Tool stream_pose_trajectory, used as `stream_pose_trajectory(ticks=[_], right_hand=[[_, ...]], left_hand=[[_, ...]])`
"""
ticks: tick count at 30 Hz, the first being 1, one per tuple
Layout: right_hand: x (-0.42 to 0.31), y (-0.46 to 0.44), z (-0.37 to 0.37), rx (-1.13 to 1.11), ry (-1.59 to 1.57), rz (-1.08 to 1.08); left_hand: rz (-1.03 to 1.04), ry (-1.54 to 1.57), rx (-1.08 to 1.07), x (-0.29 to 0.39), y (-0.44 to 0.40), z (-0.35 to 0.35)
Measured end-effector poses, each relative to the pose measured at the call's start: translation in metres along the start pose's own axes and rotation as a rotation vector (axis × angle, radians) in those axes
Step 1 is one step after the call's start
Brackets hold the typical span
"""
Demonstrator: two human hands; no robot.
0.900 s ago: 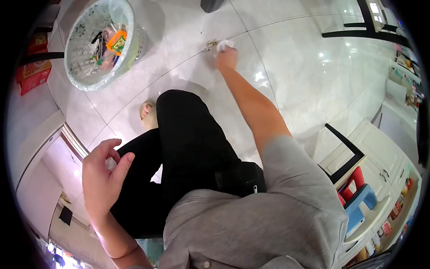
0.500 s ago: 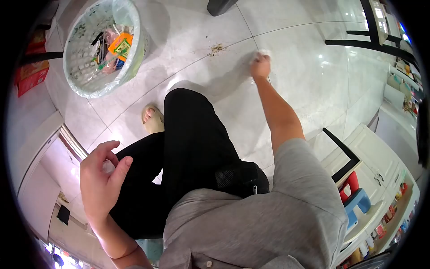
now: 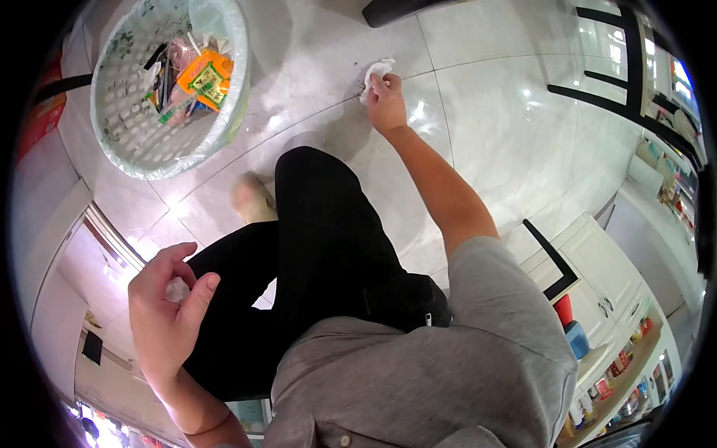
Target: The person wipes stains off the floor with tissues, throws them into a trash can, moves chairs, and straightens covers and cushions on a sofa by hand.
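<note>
My right hand (image 3: 388, 101) presses a crumpled white tissue (image 3: 378, 75) against the tiled floor (image 3: 493, 82), its fingers bunched on top. The pile of brown debris does not show; the tissue lies around that spot, with a few dark specks beside it. My left hand (image 3: 170, 299) is raised by my left knee, fingers curled around a small whitish, translucent wad (image 3: 177, 290) in the palm.
A lined white basket (image 3: 119, 153) of wrappers stands at the upper left, a red box (image 3: 41, 119) beyond it. A dark chair leg (image 3: 399, 7) is at the top. Black chair frames (image 3: 635, 75) and white cabinets (image 3: 601, 272) are on the right.
My right hand went right with the tissue, then came back left, onto the spot where the brown debris lay. My left hand stays curled. The view has shifted slightly.
</note>
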State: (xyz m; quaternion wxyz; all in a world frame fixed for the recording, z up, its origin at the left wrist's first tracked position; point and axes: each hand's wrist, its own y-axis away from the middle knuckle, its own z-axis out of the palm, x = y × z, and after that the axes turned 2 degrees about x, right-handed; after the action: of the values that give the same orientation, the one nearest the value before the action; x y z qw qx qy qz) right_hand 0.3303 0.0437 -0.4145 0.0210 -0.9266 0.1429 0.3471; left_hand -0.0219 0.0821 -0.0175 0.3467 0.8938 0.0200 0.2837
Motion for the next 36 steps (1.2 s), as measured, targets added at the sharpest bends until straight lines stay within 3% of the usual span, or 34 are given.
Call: stream_pose_trajectory(ticks=[4,6,10,12,15,19,21,28,32,34,36], right_hand=[[-0.011,-0.002,-0.018,-0.06,0.228,-0.176],[-0.025,-0.009,-0.036,-0.158,0.521,-0.308],[-0.031,-0.021,-0.044,-0.235,0.56,-0.424],[-0.025,-0.027,-0.04,-0.177,0.558,-0.625],[-0.008,-0.034,-0.028,-0.312,0.376,-0.651],[-0.018,-0.019,-0.029,-0.268,0.413,-0.655],[-0.033,-0.011,-0.032,-0.28,0.412,-0.514],[0.012,0.028,-0.009,-0.332,0.411,-0.429],[-0.002,0.02,-0.01,-0.122,0.301,-0.389],[-0.024,0.006,-0.015,-0.012,0.229,-0.415],[-0.068,-0.012,-0.037,-0.135,-0.27,0.136]], left_hand=[[0.011,-0.001,0.008,-0.003,0.0,0.0],[0.013,0.007,0.01,-0.004,0.0,0.001],[0.029,-0.006,0.043,-0.007,0.002,0.004],[0.022,-0.018,0.048,-0.007,0.003,0.005],[0.006,-0.004,0.061,-0.005,0.005,0.007],[0.017,0.015,0.069,-0.005,0.008,0.007],[0.0,0.007,0.071,-0.007,0.01,0.007],[0.006,0.002,0.105,-0.008,0.019,0.01],[0.004,-0.04,0.083,0.007,0.028,0.012],[0.154,-0.087,0.105,0.007,0.034,0.016],[0.209,-0.101,0.067,0.017,0.042,0.022]])
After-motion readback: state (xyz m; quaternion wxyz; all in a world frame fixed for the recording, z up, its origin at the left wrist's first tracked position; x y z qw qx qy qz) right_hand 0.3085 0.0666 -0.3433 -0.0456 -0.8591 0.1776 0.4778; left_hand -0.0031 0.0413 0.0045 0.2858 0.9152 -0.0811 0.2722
